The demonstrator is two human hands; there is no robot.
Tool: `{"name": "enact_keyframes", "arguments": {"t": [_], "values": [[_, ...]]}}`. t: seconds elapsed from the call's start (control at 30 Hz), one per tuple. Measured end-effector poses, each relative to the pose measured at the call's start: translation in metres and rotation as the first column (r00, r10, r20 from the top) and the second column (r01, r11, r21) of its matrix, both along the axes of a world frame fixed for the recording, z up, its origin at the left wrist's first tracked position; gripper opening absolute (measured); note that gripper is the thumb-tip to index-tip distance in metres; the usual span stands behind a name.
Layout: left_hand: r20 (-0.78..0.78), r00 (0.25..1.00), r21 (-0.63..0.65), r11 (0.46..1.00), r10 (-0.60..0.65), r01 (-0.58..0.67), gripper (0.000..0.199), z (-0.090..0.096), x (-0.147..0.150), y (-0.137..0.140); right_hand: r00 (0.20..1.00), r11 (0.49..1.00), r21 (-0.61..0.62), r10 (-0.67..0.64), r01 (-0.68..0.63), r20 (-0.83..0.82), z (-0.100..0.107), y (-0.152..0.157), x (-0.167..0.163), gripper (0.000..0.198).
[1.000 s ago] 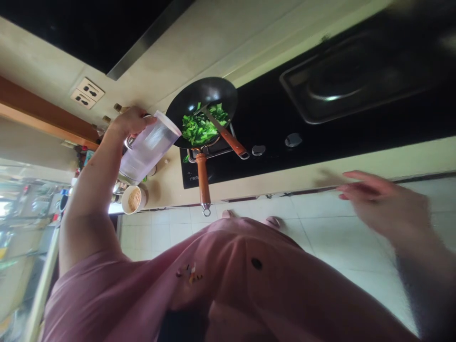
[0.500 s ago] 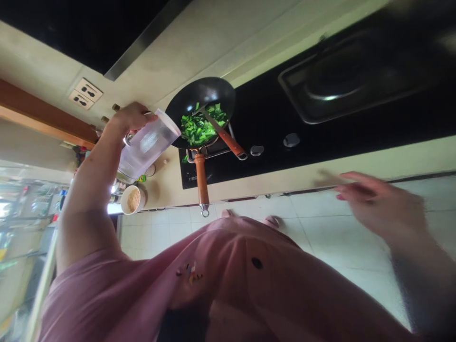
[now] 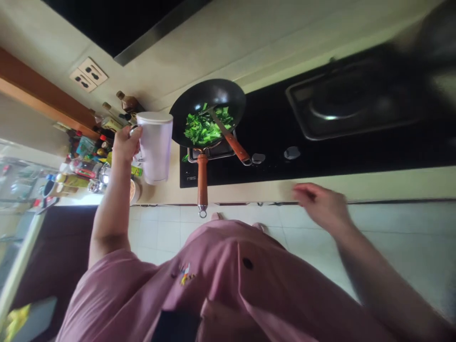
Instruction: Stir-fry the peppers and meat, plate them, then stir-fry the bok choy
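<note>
My left hand [image 3: 126,145] grips the handle of a clear plastic pitcher [image 3: 155,149] with a white lid. The pitcher stands upright just left of a black wok [image 3: 185,104]. Chopped green leafy vegetables [image 3: 204,127] lie in the wok. A spatula [image 3: 233,142] with a brown wooden handle rests in it, its handle over the right rim. The wok's own wooden handle [image 3: 202,180] points toward me. My right hand [image 3: 322,204] hangs in front of the counter edge, fingers curled together with nothing visible in them.
The wok sits at the left end of a black glass cooktop [image 3: 270,118] with two knobs [image 3: 292,152]. Sauce bottles [image 3: 130,102] and jars crowd the left counter. A white cup [image 3: 134,191] is partly hidden behind my left arm. A range hood [image 3: 117,23] hangs above.
The pitcher has gone from tilted toward the wok to upright, still in my left hand. My right hand has moved left, and its outstretched fingers have curled in.
</note>
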State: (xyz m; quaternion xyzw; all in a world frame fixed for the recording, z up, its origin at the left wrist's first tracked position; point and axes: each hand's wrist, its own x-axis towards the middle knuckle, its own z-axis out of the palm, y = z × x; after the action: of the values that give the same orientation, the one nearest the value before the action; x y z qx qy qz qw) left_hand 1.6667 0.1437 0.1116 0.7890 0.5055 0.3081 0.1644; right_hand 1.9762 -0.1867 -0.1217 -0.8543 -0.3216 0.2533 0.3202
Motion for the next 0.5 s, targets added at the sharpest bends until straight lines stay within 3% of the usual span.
{"name": "enact_keyframes", "arguments": {"t": [0.07, 0.2, 0.3, 0.37, 0.5], "values": [[0.206, 0.977, 0.002, 0.998, 0.055, -0.057, 0.041, -0.018, -0.02, -0.018, 0.99, 0.994, 0.039, 0.1, -0.104, 0.097, 0.001, 0.025, -0.001, 0.018], [0.55, 0.822, 0.072, 0.973, 0.144, -0.219, 0.048, -0.049, -0.051, -0.054, 0.931, 0.973, -0.005, 0.222, -0.23, 0.29, 0.011, 0.082, 0.005, 0.027], [0.626, 0.754, 0.076, 0.948, 0.196, -0.31, 0.049, -0.066, -0.067, -0.078, 0.801, 0.924, -0.196, 0.382, -0.328, 0.461, 0.016, 0.114, 0.01, 0.045], [0.644, 0.733, 0.068, 0.937, 0.221, -0.342, 0.049, -0.077, -0.077, -0.093, 0.734, 0.871, -0.332, 0.487, -0.363, 0.473, 0.015, 0.127, 0.009, 0.047], [0.686, 0.687, 0.096, 0.906, 0.24, -0.412, 0.046, -0.097, -0.093, -0.112, 0.747, 0.842, -0.427, 0.51, -0.33, 0.427, 0.004, 0.135, 0.005, 0.039]]}}
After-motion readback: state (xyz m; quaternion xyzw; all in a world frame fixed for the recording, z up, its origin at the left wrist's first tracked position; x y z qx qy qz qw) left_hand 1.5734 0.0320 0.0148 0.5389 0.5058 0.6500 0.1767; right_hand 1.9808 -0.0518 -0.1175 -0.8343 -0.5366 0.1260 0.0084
